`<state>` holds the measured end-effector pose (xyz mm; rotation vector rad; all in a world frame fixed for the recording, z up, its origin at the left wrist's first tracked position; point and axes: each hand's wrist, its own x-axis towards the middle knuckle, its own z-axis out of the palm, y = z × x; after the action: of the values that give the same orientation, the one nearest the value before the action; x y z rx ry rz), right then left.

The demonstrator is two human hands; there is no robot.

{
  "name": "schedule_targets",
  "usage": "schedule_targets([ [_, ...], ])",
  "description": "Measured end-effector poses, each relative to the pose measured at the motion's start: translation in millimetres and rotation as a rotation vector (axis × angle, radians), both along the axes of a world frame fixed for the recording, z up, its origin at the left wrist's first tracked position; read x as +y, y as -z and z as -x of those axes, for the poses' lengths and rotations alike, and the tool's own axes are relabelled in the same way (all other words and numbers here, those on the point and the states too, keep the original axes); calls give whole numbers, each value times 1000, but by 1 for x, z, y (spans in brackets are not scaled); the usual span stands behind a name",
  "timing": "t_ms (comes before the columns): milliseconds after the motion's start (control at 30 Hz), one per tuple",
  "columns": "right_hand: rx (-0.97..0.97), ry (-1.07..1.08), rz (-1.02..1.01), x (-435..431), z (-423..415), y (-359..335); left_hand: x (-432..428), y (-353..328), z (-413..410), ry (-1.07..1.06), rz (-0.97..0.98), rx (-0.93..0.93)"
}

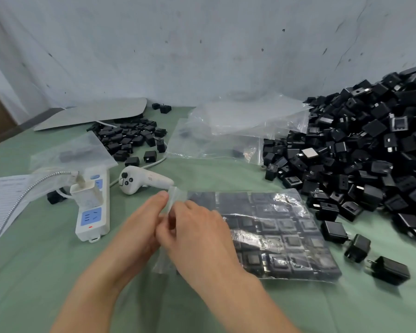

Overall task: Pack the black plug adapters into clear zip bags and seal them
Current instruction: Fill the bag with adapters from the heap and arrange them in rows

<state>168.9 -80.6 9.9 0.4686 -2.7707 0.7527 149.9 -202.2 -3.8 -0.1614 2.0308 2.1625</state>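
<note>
A clear zip bag [274, 234] lies flat on the green table cover, filled with rows of black plug adapters. Its open left edge stands up between my hands. My left hand [139, 227] pinches that zip edge from the left, and my right hand [197, 234] pinches it from the right, fingers curled over the strip. A large heap of loose black adapters [360, 150] rises at the right. Three stray adapters [357, 247] lie just right of the filled bag. A smaller heap of adapters [132, 138] sits at the back left.
Empty clear bags [228, 131] are piled at the back centre. A white power strip [93, 212] with a plugged-in charger and a white handheld controller [142, 180] lie left of my hands. Lined paper [3, 200] lies at the far left, near a grey board [94, 114].
</note>
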Motion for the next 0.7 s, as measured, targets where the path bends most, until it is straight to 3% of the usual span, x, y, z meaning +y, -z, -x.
schedule_targets([
  [133, -5, -89, -36, 3, -2, 1, 9, -6, 8, 151, -11, -70],
  [333, -87, -156, -55, 17, 0, -3, 14, 1, 20, 210, -309, -177],
  [400, -105, -153, 16, 34, 2, -12, 15, 2, 23, 218, -329, -154],
  [533, -100, 117, 177, 102, 19, -26, 9, 4, 22, 97, -339, -136],
  [600, -107, 322, 86, 149, 21, -24, 2, 5, 20, 43, -283, -111],
  [700, -272, 616, -125, 205, 13, -9, -6, 5, 16, -149, -243, -80],
])
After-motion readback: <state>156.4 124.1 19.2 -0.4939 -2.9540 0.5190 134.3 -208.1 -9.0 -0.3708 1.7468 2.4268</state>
